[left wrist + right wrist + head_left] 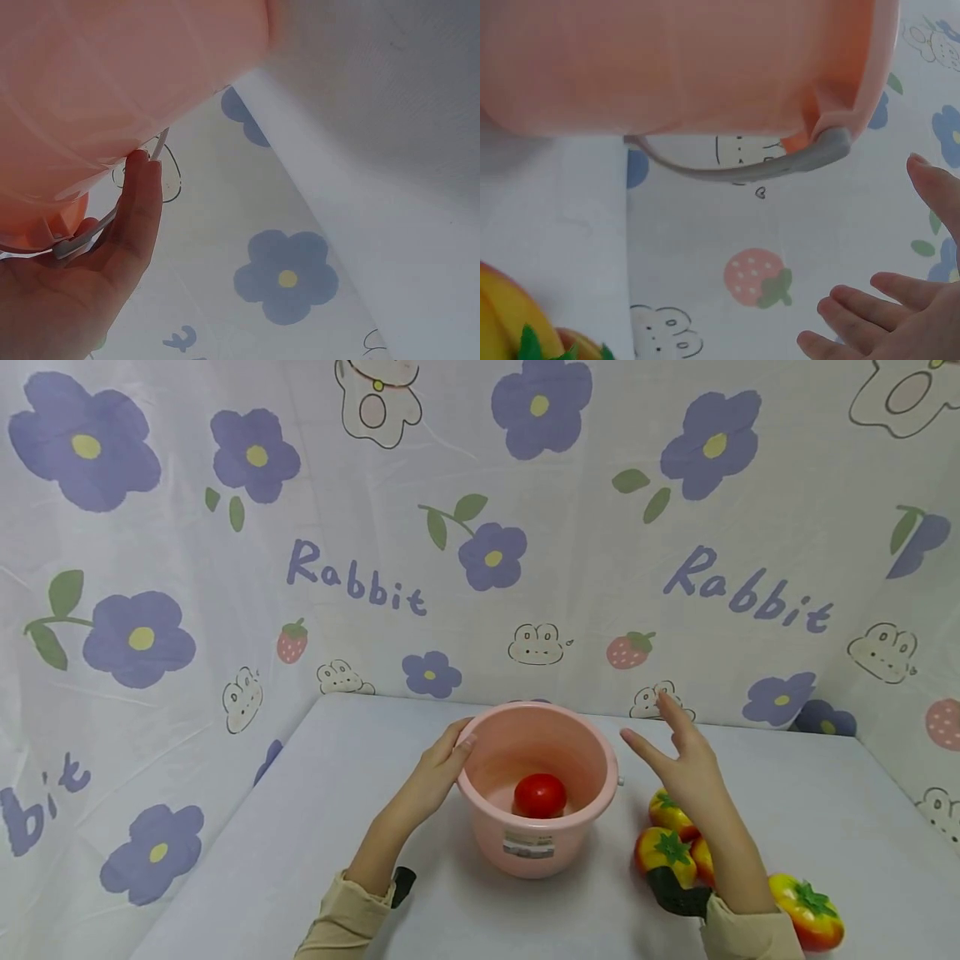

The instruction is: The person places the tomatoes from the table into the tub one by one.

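Note:
A pink bucket (486, 831) stands upright on the table with a red tomato (540, 796) on its inside bottom. At its left rim my left hand (437, 770) grips the edge, thumb over the rim and fingers along the outer wall. In the left wrist view, those fingers lie by the bucket's grey handle (73, 245). My right hand (692, 767) is raised to the right of the bucket, fingers spread and holding nothing. Below that hand lie several yellow-red toy fruits (666, 853) with green leafy tops, partly hidden by the forearm.
Another yellow-red fruit (808, 912) lies beside the right sleeve, near the front right. The white table (315, 827) is backed by a white curtain (577, 568) printed with purple flowers and rabbits. A black wrist strap (677, 893) shows at the right cuff.

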`<state>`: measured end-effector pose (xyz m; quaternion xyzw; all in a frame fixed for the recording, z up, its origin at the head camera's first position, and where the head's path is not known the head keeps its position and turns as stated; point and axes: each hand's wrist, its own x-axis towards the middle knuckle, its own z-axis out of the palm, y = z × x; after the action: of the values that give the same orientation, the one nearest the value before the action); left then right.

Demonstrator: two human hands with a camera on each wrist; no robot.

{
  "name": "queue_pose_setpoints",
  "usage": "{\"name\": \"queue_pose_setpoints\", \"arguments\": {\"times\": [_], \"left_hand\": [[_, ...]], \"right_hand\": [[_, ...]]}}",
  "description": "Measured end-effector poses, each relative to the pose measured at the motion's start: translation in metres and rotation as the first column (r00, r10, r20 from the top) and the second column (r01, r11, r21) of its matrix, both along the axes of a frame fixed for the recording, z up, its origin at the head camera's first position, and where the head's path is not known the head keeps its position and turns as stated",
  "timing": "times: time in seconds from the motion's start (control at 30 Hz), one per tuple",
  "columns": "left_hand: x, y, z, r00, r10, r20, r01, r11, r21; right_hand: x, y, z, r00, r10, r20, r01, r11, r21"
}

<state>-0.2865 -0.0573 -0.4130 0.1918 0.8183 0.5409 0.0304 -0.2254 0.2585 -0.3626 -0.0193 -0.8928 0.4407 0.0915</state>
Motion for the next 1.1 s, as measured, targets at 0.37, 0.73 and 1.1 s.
{"name": "queue_pose_setpoints", "arguments": {"times": [0.37, 0.73, 1.1], "left_hand": [[0.001, 0.0, 0.001, 1.0, 0.01, 0.009, -0.01, 1.0, 0.003], [0.002, -0.001, 0.002, 1.0, 0.008, 0.009, -0.008, 1.0, -0.004], [0.002, 0.0, 0.003, 1.0, 0.01, 0.01, -0.01, 1.0, -0.01]], "right_hand": [[0.003, 0.014, -0.014, 0.999, -0.036, 0.038, 0.035, 0.999, 0.025], [0.001, 0.024, -0.026, 0.995, -0.049, 0.084, 0.047, 0.999, 0.024], [0.001, 0.035, -0.041, 0.988, -0.068, 0.139, 0.062, 0.997, 0.044]]}}
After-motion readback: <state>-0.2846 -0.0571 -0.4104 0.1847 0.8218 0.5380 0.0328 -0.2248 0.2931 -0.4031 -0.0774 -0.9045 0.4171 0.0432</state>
